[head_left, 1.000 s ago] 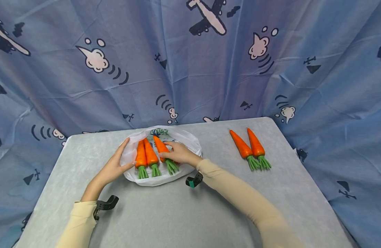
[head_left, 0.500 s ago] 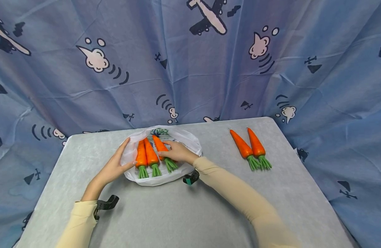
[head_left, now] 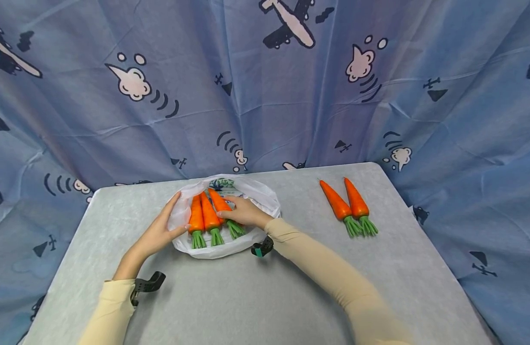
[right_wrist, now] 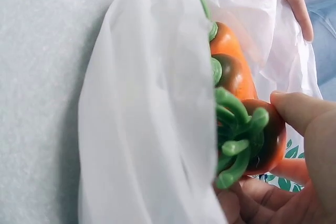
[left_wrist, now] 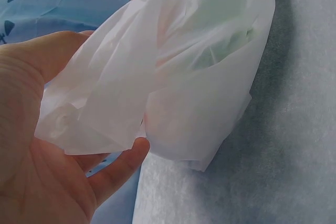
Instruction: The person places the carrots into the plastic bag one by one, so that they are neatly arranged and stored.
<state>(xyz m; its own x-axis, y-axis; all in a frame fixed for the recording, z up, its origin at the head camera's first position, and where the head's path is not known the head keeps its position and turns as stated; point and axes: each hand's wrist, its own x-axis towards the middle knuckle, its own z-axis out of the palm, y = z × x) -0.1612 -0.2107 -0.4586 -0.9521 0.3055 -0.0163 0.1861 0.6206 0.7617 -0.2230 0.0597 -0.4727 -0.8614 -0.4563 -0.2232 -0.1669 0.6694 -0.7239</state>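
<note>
Left of frame centre, my right grip (head_left: 244, 211) pinches a carrot (head_left: 219, 203) inside the white bag (head_left: 235, 247); my left grip (head_left: 160, 231), fingers spread, touches the bag's left side.

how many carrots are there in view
5: three in the bag, left carrot, middle carrot and right carrot; two on the table to its right, inner carrot and outer carrot. The bag may hide more.

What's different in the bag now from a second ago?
The right hand moved its carrot a little left, closer to the two other carrots in the bag. It didn't let go. The left hand at the bag's side and the two carrots outside stayed put.
</note>
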